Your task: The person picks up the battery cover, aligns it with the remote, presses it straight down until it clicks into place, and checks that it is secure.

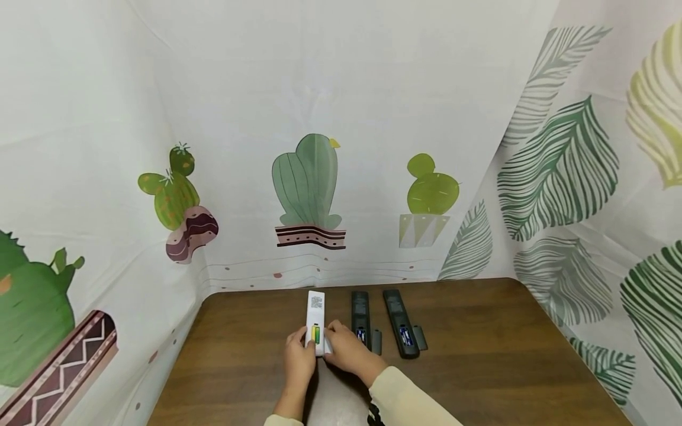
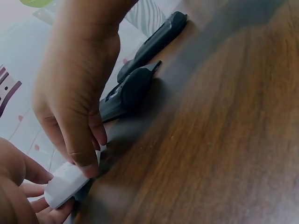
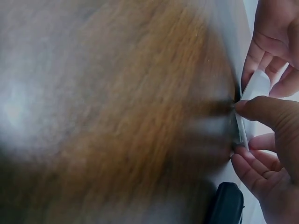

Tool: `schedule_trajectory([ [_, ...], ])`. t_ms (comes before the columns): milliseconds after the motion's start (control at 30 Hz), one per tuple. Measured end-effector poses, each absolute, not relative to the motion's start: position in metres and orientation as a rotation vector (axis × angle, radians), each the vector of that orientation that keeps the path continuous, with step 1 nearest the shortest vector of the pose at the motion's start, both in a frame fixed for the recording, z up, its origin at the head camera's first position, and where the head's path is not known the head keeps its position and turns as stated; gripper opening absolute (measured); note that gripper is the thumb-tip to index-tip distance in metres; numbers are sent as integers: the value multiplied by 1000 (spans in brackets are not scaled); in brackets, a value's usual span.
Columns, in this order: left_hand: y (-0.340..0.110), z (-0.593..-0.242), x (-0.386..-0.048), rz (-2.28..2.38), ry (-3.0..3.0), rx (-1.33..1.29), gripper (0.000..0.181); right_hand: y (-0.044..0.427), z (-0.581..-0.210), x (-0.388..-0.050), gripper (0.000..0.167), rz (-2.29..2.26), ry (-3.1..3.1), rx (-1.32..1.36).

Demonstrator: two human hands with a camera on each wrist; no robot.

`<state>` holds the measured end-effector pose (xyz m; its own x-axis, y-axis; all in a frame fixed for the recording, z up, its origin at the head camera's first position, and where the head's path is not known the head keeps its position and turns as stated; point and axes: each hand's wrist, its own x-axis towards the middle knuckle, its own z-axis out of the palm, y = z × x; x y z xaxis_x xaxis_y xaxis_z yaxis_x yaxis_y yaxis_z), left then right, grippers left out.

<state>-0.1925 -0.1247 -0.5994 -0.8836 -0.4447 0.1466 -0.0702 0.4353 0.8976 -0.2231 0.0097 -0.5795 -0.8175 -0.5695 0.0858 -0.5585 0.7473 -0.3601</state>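
White remote control lies between the two hands in the head view, its back up and its compartment uncovered, with green-and-yellow batteries showing inside. The left hand grips its left side, thumb on the near part by the batteries. The right hand, at the other side, pinches a thin white piece close beside the remote. Just beyond the right hand is a dark remote, its near end partly behind that hand; further to the hand's right is a second dark remote. Both have open compartments with blue batteries, and a loose dark cover lies beside each. All rest on a brown wooden table.

From the left wrist, the left hand's fingers curl around the white remote's near end, the right hand reaches down to it, and the dark remotes lie past the right hand.

From the right wrist, the right thumb and fingers meet on the thin white piece; the left hand is across from them, holding the remote's end.
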Motion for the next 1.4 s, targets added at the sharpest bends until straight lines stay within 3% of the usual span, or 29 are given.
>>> schedule_trajectory([
  [600, -132, -600, -189, -2012, -2069, 521, 46, 9, -576, -218, 63, -763, 2851, -923],
  [1200, -138, -602, -187, -2159, -1957, 567, 54, 10, -578, -213, 65, -1037, 2747, -756],
  [1400, -138, -602, -187, -2218, -1931, 549, 55, 15, -575, -212, 58, -1128, 2749, -760],
])
